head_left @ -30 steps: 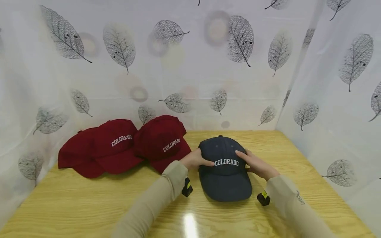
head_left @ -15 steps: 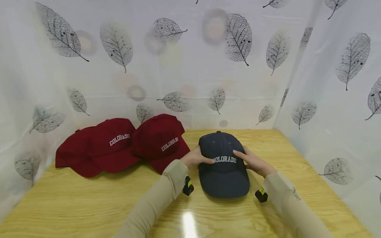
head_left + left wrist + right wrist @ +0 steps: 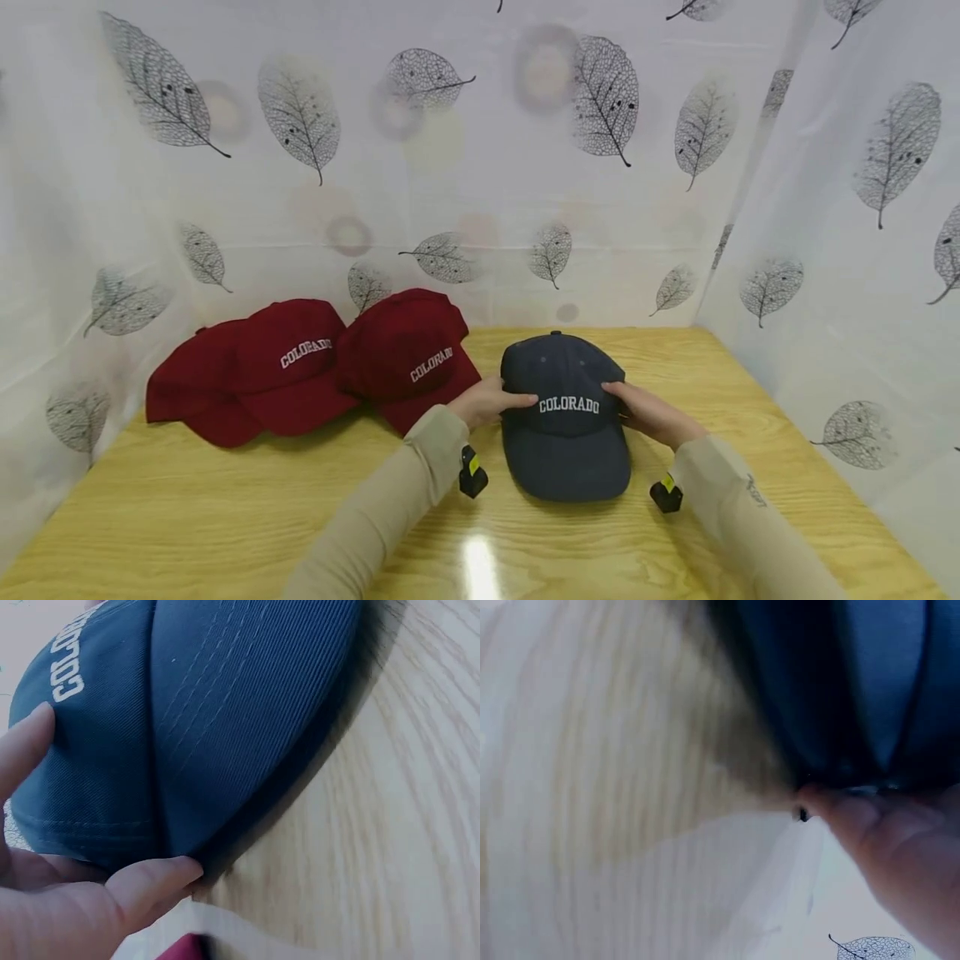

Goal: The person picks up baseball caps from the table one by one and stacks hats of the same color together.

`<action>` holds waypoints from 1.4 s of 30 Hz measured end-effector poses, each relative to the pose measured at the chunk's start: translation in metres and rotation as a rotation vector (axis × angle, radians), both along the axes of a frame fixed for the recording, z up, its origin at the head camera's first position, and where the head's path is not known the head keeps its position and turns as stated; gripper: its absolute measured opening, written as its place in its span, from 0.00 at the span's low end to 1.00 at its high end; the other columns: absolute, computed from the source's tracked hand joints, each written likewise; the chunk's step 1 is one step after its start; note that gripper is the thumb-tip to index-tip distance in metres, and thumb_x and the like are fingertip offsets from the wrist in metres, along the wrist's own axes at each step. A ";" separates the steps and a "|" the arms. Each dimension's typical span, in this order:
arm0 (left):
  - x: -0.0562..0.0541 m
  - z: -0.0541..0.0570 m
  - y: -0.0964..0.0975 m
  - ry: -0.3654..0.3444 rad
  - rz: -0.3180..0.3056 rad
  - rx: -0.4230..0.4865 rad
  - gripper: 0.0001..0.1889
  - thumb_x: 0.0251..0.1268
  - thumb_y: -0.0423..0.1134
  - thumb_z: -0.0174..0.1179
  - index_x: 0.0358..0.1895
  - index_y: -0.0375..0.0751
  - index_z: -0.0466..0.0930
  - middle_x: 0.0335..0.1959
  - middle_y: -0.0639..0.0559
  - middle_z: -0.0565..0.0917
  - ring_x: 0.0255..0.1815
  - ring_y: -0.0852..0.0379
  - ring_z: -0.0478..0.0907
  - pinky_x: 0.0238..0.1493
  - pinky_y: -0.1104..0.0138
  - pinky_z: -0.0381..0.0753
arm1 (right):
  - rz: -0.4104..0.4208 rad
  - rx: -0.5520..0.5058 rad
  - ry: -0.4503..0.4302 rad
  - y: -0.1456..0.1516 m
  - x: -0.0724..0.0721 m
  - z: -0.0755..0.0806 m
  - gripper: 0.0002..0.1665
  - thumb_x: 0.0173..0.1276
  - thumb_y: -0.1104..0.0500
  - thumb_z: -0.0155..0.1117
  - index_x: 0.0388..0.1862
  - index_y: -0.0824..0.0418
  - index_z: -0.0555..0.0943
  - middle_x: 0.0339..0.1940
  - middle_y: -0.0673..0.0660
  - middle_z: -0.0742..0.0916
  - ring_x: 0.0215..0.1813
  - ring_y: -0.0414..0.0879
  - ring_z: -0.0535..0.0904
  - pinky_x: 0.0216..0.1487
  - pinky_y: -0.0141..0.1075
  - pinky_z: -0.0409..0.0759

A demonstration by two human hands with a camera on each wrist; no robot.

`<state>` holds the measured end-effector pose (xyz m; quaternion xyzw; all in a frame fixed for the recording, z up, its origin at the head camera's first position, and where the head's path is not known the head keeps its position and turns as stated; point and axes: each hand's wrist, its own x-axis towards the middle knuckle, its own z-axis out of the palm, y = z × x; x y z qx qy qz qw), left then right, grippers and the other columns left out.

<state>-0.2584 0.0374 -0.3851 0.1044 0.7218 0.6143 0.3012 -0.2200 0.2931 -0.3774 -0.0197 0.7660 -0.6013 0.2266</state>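
A navy baseball cap with white COLORADO lettering sits on the wooden table, its brim toward me. My left hand grips the cap's left side, the thumb lying on the front panel beside the lettering. In the left wrist view, other fingers of that hand are at the cap's lower edge near the brim's corner. On the opposite side, my right hand holds the cap with its thumb against the crown. The right wrist view is blurred, with fingers at the cap's lower edge; some fingertips are hidden.
Several dark red COLORADO caps stand left of the navy one: a nested group and a tilted cap close to my left hand. A white leaf-print curtain encloses the back and sides of the table.
The navy cap has shifted slightly away from me, with both hands on it. My right thumb has slid outward toward the cap's right edge. The red caps stay in place.
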 end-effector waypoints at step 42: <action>0.028 0.001 0.002 -0.015 0.033 -0.135 0.30 0.58 0.40 0.58 0.58 0.25 0.57 0.58 0.39 0.62 0.61 0.44 0.59 0.53 0.50 0.64 | 0.025 0.255 0.081 0.005 0.033 0.001 0.37 0.68 0.58 0.46 0.60 0.86 0.45 0.60 0.81 0.57 0.60 0.69 0.57 0.53 0.52 0.66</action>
